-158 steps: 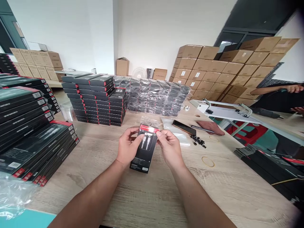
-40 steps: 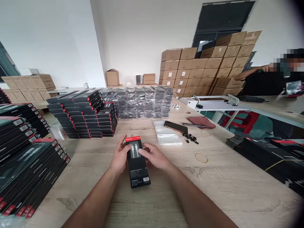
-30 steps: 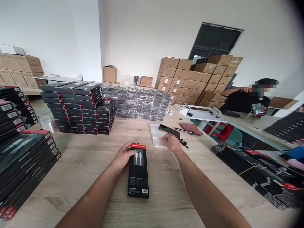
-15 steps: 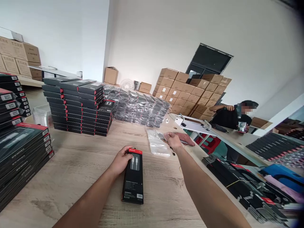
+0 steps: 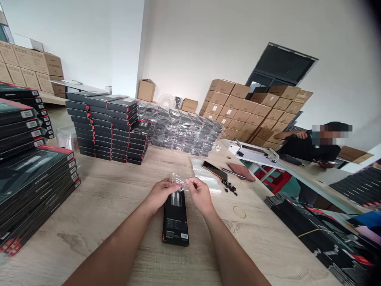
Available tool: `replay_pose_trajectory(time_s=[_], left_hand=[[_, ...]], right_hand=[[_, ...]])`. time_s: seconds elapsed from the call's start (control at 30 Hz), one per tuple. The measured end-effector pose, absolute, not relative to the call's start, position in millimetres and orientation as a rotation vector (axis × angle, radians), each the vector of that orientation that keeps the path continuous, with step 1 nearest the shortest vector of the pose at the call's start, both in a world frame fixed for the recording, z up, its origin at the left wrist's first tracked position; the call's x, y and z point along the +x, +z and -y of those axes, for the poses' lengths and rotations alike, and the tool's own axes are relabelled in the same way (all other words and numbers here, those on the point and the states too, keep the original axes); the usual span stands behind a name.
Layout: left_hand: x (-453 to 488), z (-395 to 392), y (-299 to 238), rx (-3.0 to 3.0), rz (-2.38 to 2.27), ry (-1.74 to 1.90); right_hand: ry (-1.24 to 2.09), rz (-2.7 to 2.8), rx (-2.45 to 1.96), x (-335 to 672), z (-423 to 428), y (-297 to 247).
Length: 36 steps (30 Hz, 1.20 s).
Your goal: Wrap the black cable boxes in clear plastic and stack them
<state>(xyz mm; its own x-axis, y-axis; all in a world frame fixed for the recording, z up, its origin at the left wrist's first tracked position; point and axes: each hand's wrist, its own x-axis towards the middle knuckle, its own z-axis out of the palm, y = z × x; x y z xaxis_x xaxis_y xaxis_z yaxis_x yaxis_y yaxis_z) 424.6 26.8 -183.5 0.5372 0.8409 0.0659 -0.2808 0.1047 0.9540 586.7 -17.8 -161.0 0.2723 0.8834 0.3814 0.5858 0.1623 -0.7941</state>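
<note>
Moved: right hand (image 5: 199,195) back beside left hand (image 5: 160,194)
Hands: both pinch clear bag (image 5: 178,181), lifted off the table (image 5: 98,214)
Below: black box (image 5: 175,220) lies flat, free of both hands

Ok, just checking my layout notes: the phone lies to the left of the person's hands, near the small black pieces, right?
No: in the head view the phone lies to the right of both the left hand and the right hand, not the left. The small black pieces are indeed near it.

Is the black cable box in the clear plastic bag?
Out: the black cable box lies uncovered, with the clear plastic bag pinched above it between left hand and right hand.
</note>
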Motion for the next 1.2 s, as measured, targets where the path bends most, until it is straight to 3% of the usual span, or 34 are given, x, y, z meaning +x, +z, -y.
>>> replay_pose_trajectory(time_s=[0.4,0.6,0.73,0.9,1.2], left_hand=[[425.9,-26.7,-188.4,1.168,-0.647,0.898],[425.4,-26.7,-187.1,1.227,-0.757,0.933],[424.3,-30.2,-190.4,1.256,-0.809,0.933],[421.4,-29.9,-185.7,1.411,-0.786,0.948],[400.8,-12.3,-167.0,0.929,-0.489,0.420]], right_hand=[[0.208,1.819,-1.498,593.6,37.8,-154.9],[-0.006,1.740,-1.576,596.3,34.6,-162.6],[-0.033,1.810,-1.602,596.2,32.5,-167.7],[0.015,1.506,-1.629,610.1,28.5,-171.6],[0.107,1.507,-1.590,619.7,26.6,-178.9]])
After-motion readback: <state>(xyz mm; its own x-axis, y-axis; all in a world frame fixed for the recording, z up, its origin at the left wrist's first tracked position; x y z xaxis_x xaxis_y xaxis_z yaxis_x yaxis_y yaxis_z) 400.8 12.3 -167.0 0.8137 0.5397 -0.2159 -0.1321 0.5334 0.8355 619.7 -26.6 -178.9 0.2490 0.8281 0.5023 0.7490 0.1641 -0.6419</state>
